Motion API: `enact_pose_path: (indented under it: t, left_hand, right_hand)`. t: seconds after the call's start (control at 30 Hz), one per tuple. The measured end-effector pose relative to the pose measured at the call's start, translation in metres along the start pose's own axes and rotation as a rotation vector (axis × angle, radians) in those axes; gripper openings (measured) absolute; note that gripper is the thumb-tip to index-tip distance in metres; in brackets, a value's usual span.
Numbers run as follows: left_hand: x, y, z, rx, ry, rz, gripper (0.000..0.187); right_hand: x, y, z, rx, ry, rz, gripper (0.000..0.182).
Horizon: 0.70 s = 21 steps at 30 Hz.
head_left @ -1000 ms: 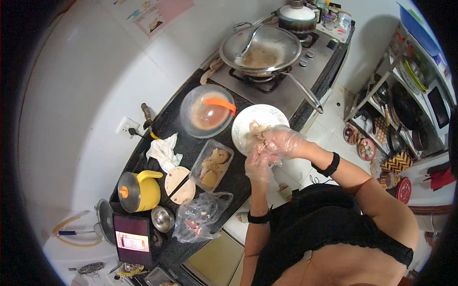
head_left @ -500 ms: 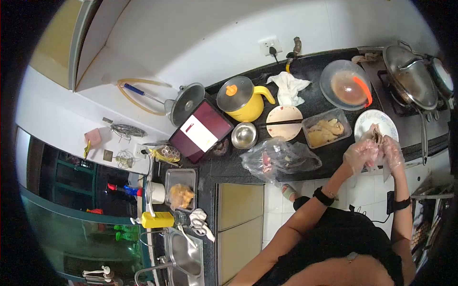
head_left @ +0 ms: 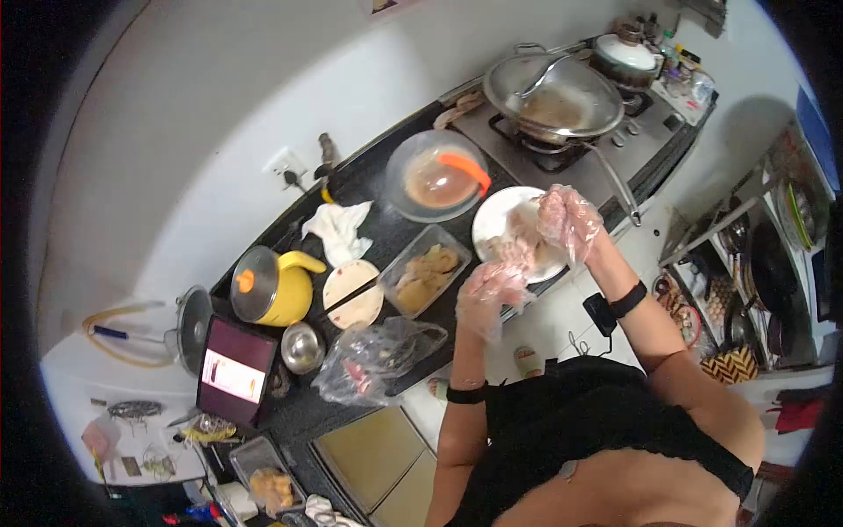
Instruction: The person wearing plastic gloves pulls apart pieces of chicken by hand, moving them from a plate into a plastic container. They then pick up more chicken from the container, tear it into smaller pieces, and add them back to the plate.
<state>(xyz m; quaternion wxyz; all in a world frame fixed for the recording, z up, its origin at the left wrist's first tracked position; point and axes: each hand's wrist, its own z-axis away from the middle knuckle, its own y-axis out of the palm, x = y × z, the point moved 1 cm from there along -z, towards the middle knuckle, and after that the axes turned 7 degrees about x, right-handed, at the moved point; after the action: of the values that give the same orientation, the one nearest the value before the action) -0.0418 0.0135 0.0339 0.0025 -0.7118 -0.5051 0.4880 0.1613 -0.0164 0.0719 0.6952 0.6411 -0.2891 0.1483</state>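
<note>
Both my hands wear clear plastic gloves and are over a white plate (head_left: 492,213) at the counter's front edge. A pale, pinkish piece of raw meat (head_left: 524,230) stretches between them above the plate. My left hand (head_left: 492,294) is closed around its near end, fingers bent. My right hand (head_left: 571,225) is curled at the other end, higher and further right; the glove's wrinkles partly hide what lies in its fingers. Left of the plate is a clear plastic tray (head_left: 428,270) with yellowish pieces of food. Behind stands a translucent bowl (head_left: 399,189) of cloudy liquid with an orange-handled tool (head_left: 465,169).
A lidded wok (head_left: 562,101) sits on the stove (head_left: 492,132), its long handle jutting forward. Chopsticks (head_left: 351,294) cross a small plate (head_left: 356,312). Nearby are a plastic bag (head_left: 386,351), a metal bowl (head_left: 303,347), a yellow pot (head_left: 285,294), a white cloth (head_left: 338,233) and a tablet (head_left: 233,369).
My view has swung right, showing more of the stove and the shelves. My hands, close together before, have moved apart, with the pale meat now showing between them.
</note>
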Motion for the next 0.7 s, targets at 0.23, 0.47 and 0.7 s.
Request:
enact_pose_path:
  t: [0.23, 0.47, 0.7]
  left_hand:
    - [-0.013, 0.000, -0.012, -0.117, -0.604, 0.983, 0.024]
    - [-0.007, 0.003, -0.012, -0.210, -0.658, 0.992, 0.027]
    - [-0.004, 0.013, -0.014, -0.252, -0.670, 1.178, 0.030]
  right_hand:
    - [0.008, -0.005, 0.001, 0.152, -0.219, 1.391, 0.029]
    - [0.002, -0.016, 0.016, 0.141, 0.053, 0.591, 0.026]
    - [0.004, -0.030, 0.012, 0.366, -0.020, 0.924, 0.025]
